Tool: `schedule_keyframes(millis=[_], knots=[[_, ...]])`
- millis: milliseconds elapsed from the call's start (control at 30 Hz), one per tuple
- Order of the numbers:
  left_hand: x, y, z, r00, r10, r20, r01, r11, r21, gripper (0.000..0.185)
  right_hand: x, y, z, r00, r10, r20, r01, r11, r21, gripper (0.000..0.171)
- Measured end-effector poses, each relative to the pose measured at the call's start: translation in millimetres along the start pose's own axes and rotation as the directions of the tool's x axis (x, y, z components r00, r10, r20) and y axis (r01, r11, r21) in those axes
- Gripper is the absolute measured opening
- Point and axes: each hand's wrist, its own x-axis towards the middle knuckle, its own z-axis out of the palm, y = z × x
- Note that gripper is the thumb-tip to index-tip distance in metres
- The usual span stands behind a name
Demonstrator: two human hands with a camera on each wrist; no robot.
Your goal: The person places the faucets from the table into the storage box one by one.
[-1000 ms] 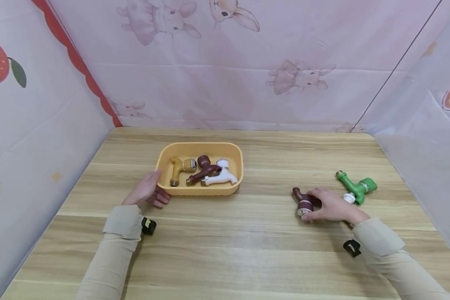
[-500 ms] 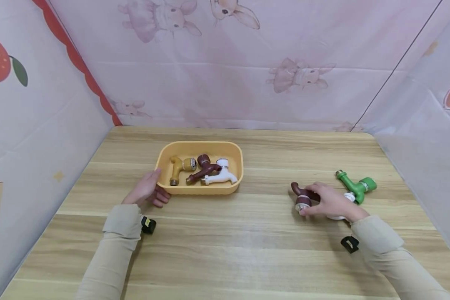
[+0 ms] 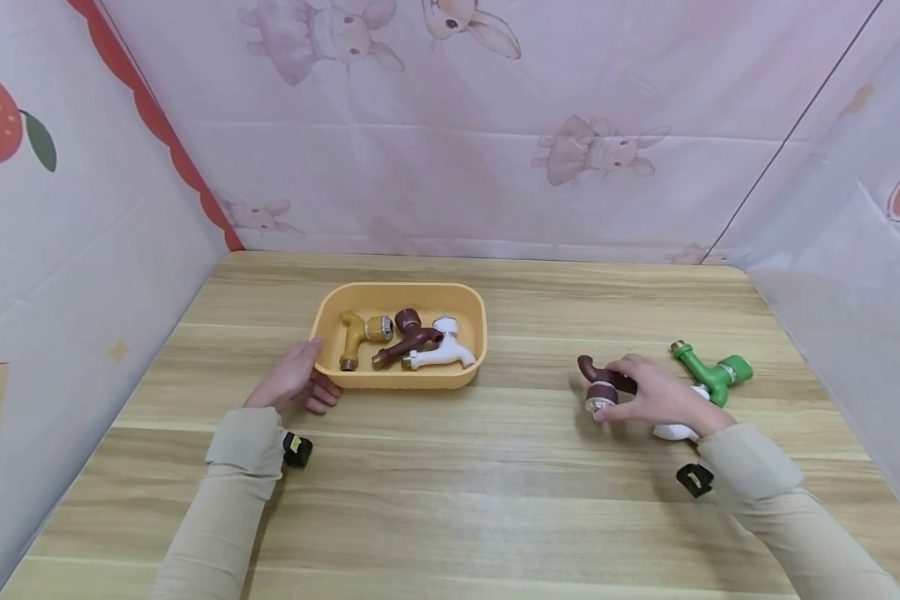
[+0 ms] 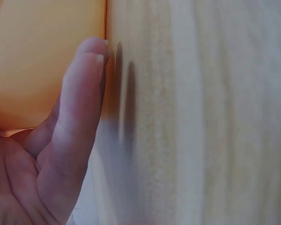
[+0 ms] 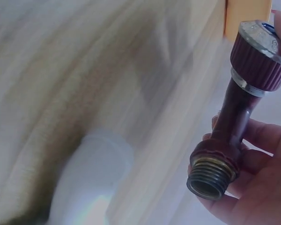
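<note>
Dark-brown plastic faucet (image 5: 234, 122) with a ribbed cap and brass-coloured threaded end sits in the right hand (image 3: 656, 400), fingers wrapped round its stem, just above the wooden table (image 3: 450, 492). It looks rigid, light and smooth, best gripped mid-body. The left hand (image 3: 292, 383) rests relaxed against the yellow plastic tray (image 3: 468, 379).

A green faucet (image 3: 712, 373) lay at three o'clock on the wooden surface (image 3: 450, 492), a white faucet (image 3: 675, 429) just beside it at seven o'clock.
</note>
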Motion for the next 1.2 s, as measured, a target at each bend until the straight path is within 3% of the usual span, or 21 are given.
schedule_keyframes(millis=[700, 1200], knots=[[0.1, 4.6, 0.1, 1.000, -0.009, 0.007, 0.009, 1.000, 0.004, 0.066, 24, -15, -9, 0.995, -0.022, -0.098, 0.026, 0.999, 0.034, 0.075], [0.4, -0.5, 0.7, 1.000, -0.016, -0.007, 0.016, 1.000, -0.003, 0.064, 40, -29, -14, 0.994, -0.048, -0.096, 0.054, 0.997, 0.054, 0.078]])
